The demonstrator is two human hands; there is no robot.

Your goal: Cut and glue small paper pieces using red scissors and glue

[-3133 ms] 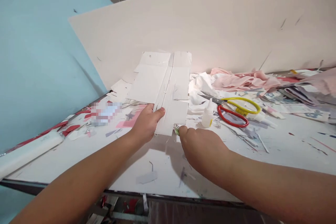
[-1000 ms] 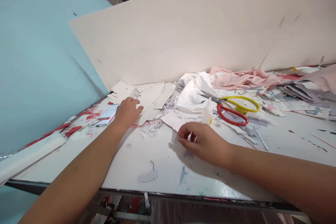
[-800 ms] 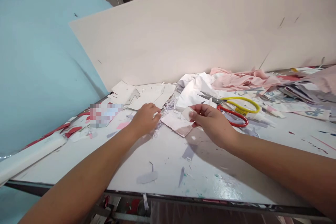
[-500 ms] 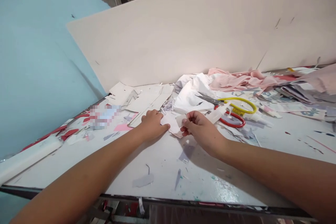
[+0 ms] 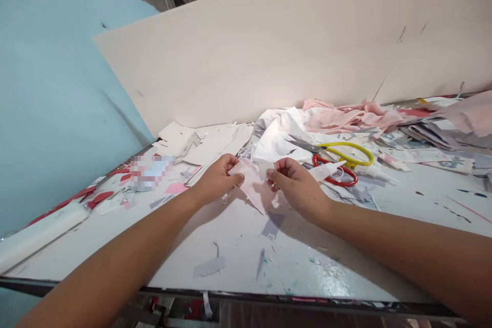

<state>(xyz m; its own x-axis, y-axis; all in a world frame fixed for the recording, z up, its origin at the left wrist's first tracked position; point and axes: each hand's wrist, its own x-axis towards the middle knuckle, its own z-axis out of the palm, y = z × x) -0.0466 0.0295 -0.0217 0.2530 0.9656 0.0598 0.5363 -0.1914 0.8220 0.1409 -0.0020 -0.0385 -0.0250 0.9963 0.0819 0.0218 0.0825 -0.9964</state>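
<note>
Between my hands, a pale pink piece of fabric [image 5: 251, 187] hangs just above the white table [image 5: 165, 261]. My left hand [image 5: 217, 179] pinches its left corner between thumb and fingers. A small whitish, translucent piece [image 5: 265, 170] is pinched in my right hand [image 5: 295, 184], at the fabric's right side; whether those fingers also grip the fabric I cannot tell. Right behind my right hand lie scissors [image 5: 346, 154] with one yellow and one red handle. A translucent nozzle bottle [image 5: 326, 169] rests across the red handle.
White cloth [image 5: 280, 133] and pink cloth [image 5: 346, 118] are heaped against the upright board [image 5: 261, 51]. Sheets of card [image 5: 211, 143] lie at the back left. Scraps are scattered around, and a white roll [image 5: 42, 233] lies along the left edge.
My left hand has gone from lying on the fabric to pinching its corner, and the fabric is lifted and turned. The right hand has barely moved, still pinching the whitish piece.
</note>
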